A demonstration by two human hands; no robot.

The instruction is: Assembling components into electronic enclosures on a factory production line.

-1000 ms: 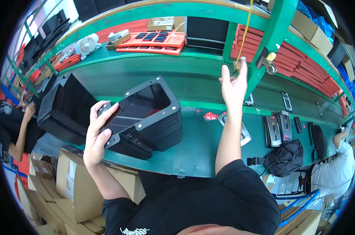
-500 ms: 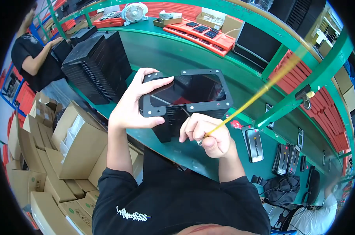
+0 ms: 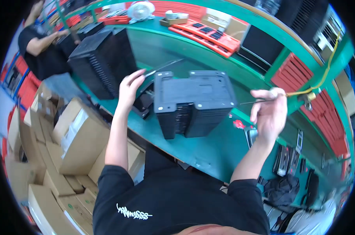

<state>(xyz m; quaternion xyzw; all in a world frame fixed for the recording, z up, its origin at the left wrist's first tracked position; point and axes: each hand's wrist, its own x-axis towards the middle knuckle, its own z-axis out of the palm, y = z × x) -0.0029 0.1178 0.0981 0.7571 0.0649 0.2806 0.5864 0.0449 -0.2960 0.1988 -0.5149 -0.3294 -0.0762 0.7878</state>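
Note:
In my left hand [image 3: 130,86] is a thin glass-like panel [image 3: 167,66], pinched at its near edge and seen almost edge-on. A stack of black plastic trays [image 3: 195,92] stands between my hands, its top tray showing a bare recess and small pale dots at the corners. My right hand [image 3: 272,111], to the right of the stack, is closed round a slim tool with a thin dark rod [image 3: 250,102] pointing left toward the stack. A yellow cord [image 3: 327,74] runs from that hand up to the right. Below my left hand lies a dark tray-like piece [image 3: 144,102], partly hidden.
A taller stack of black trays [image 3: 103,62] stands left, with a co-worker [image 3: 42,47] beyond. Open cardboard boxes [image 3: 77,145] crowd the lower left. A green post [image 3: 314,88] bounds the right side; phone-like devices [image 3: 286,160] and a black bag [image 3: 285,186] lie on the bench.
The dark panel has left the top tray and is now tilted up in my left hand, farther back. My right hand has moved right with the tool, and the yellow cord has gone slack.

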